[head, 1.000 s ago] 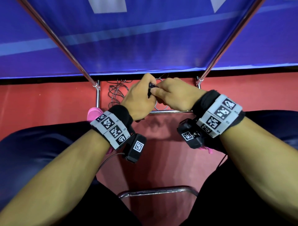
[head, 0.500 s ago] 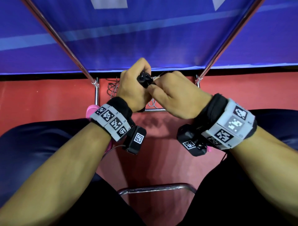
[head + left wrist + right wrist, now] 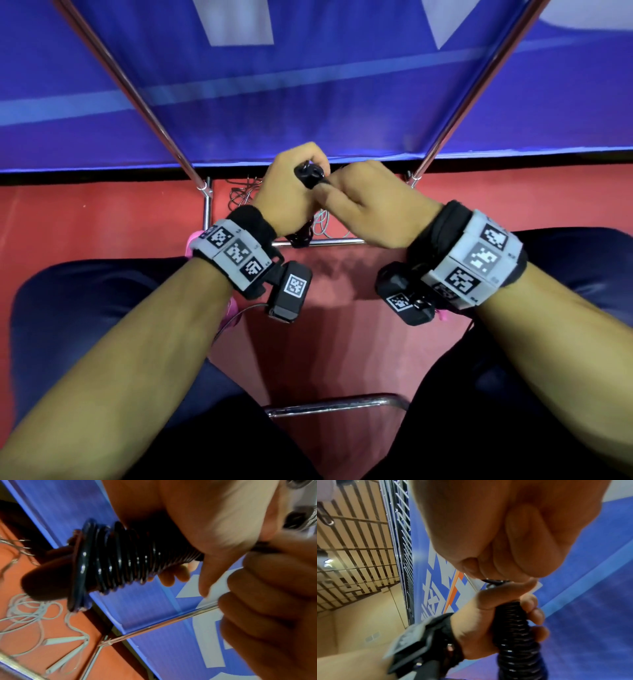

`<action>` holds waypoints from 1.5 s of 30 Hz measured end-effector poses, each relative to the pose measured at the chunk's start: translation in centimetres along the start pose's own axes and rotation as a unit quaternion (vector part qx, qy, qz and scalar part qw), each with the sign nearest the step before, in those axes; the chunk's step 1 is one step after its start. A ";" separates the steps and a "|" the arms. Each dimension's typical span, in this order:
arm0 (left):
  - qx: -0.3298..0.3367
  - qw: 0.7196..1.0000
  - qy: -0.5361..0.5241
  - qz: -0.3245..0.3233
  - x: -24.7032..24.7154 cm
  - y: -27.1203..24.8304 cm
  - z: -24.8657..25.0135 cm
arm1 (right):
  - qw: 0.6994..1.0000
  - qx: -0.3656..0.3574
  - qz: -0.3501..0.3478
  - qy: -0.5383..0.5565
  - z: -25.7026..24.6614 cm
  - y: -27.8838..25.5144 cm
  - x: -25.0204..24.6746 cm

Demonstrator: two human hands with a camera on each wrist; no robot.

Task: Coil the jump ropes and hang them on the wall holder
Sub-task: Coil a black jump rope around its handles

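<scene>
- The left hand (image 3: 287, 195) was fisted round the black jump rope (image 3: 120, 561), which was wound in tight turns about its own handles; the bundle stood roughly upright in front of the person, above the red floor (image 3: 102, 212), its top end showing over the fist.
- The right hand (image 3: 373, 209) had its fingers curled, thumb and forefinger pinching the rope's loose end at the top of the bundle; it touched the left hand there.
- The step looked like securing the last turn; to do it well, the left grip should stay firm so the turns cannot spring loose; the right should keep the tail taut and tuck it under a neighbouring turn, not merely lay it on top.
- The glossy cord would likely slip, so tension mattered more than speed.
- A white jump rope (image 3: 34, 615) lay uncoiled on the floor inside the chrome frame (image 3: 205, 212), below the blue banner (image 3: 308, 102); it probably came next.
- No wall holder could be made out for certain.
- Against a second earlier, both hands had risen from the frame's low bar to the banner's lower edge; the bundle's top, then mostly hidden between the hands, stood clear.
</scene>
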State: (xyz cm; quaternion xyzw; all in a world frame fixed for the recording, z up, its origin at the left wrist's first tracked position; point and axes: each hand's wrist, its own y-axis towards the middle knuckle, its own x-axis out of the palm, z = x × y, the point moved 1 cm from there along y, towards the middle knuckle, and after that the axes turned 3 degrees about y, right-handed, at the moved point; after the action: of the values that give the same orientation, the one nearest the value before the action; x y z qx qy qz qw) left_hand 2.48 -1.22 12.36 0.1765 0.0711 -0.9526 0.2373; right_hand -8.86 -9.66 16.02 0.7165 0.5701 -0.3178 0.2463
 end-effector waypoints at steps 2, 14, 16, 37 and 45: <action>0.036 0.999 -0.038 -0.006 -0.7 -0.2 1.4 | 0.999 0.002 0.047 0.025 -0.6 -0.3 -1.0; 0.055 0.997 -0.056 0.003 -4.1 -1.8 7.6 | 0.948 0.067 0.193 0.245 -3.6 -0.7 -5.3; 0.069 0.997 -0.036 0.018 -4.4 -1.7 9.5 | 0.942 0.062 0.191 0.267 -4.7 -0.6 -7.0; 0.234 0.959 0.082 0.136 -10.0 -2.2 33.9 | 0.864 -0.053 0.411 0.286 -19.6 -4.2 -25.2; 0.264 0.950 0.076 0.148 -9.1 -1.5 40.6 | 0.825 -0.081 0.496 0.258 -22.1 -6.3 -30.4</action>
State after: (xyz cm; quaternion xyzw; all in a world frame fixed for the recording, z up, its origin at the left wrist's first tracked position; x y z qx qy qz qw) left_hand -2.99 -4.91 53.48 0.3134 -0.1918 -0.8752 0.3146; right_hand -15.67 -12.49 53.37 0.9361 0.2039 0.0905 0.2719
